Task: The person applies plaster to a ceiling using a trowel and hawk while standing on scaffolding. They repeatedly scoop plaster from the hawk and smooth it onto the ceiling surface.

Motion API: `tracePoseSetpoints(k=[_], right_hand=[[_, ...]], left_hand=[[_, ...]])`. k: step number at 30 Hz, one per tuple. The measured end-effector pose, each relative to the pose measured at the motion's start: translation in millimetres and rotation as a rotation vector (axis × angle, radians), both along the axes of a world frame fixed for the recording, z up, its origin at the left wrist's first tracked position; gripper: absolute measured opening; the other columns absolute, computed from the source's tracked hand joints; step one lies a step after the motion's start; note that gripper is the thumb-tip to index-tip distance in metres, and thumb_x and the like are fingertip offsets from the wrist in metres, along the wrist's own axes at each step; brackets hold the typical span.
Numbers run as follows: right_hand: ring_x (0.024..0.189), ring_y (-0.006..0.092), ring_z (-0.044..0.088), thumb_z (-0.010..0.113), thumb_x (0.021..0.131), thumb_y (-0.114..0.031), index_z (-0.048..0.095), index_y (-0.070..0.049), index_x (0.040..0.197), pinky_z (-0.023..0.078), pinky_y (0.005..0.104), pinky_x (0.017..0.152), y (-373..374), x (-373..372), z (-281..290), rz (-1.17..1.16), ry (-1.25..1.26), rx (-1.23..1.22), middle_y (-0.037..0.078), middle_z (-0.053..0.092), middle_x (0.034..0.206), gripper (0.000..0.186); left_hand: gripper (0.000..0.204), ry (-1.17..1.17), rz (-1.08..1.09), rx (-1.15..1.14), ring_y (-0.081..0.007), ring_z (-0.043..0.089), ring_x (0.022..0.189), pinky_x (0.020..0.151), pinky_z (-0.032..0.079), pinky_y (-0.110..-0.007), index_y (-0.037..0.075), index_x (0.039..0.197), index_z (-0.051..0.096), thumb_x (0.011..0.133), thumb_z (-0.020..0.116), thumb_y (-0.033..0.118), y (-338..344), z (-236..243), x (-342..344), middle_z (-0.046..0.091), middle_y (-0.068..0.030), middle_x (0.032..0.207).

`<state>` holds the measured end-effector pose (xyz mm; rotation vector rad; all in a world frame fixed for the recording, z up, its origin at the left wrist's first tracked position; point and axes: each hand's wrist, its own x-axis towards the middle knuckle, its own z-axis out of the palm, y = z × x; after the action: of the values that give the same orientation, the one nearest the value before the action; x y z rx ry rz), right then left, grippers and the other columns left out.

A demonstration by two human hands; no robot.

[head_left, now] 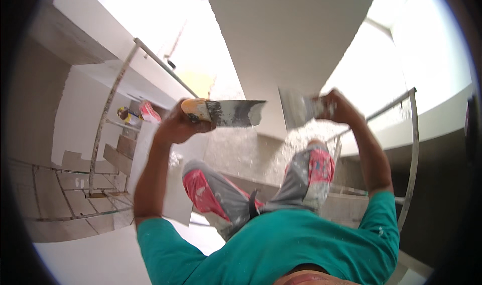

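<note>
In my left hand is a wide putty knife, its orange-yellow handle stained dark and its blade smeared with grey-white filler. The blade points right, toward the middle of the view. My right hand is closed round the handle of a second putty knife, somewhat blurred, whose broad blade points left. The two blades are apart from each other, with a small gap between them. Both are in front of the lower part of a pale grey plastered column; whether either touches it I cannot tell.
Metal scaffold rails stand on the left and on the right. White crumbs and dust lie on the floor below my legs. Red and yellow items sit beyond the left rail, beside a pale wall.
</note>
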<state>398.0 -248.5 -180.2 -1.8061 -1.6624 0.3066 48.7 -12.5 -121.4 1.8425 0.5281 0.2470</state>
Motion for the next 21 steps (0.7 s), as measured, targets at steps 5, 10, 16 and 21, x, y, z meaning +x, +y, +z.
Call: tracePoseSetpoints(k=[5,10,16,21], right_hand=[[0.071,0.0225,0.055,0.084,0.058,-0.036,0.066,-0.016,0.104,0.046,0.0348,0.069,-27.5,4.4,-97.0,-0.042,0.154,-0.276,0.005,0.059,0.077,0.054],[0.071,0.0275,0.065,0.08,0.06,-0.03,0.069,-0.009,0.096,0.05,0.0358,0.066,-79.1,-34.0,-105.6,-0.182,0.15,-0.164,0.014,0.066,0.075,0.043],[0.069,0.0268,0.064,0.081,0.057,-0.03,0.069,-0.005,0.092,0.048,0.0355,0.065,-124.3,-55.3,-100.7,-0.393,0.225,-0.301,0.014,0.066,0.075,0.044],[0.079,0.0287,0.065,0.08,0.058,-0.036,0.067,-0.01,0.101,0.049,0.0367,0.073,-122.6,-94.5,-19.3,-0.488,0.3,-0.505,0.014,0.067,0.081,0.053]], left_hand=[[0.041,-0.562,0.167,-0.057,-0.0151,0.062,0.082,0.072,0.051,-0.03,0.001,0.102,0.056,0.064,0.065,-0.009,38.2,24.8,16.3,0.064,-0.0064,0.09],[0.03,-0.551,0.473,1.041,-0.0141,0.056,0.063,0.06,0.047,-0.029,-0.001,0.105,0.059,0.078,0.063,0.012,100.5,212.6,60.9,0.062,-0.0101,0.072],[0.048,-0.69,0.647,1.666,-0.0391,0.06,0.085,0.083,0.048,-0.041,0.014,0.122,0.053,0.076,0.046,0.0,121.6,431.0,141.6,0.062,-0.0211,0.099],[0.055,-0.689,0.669,1.857,-0.0299,0.053,0.107,0.091,0.034,-0.051,0.014,0.13,0.046,0.077,0.048,0.0,164.6,534.4,172.1,0.055,-0.0143,0.119]])
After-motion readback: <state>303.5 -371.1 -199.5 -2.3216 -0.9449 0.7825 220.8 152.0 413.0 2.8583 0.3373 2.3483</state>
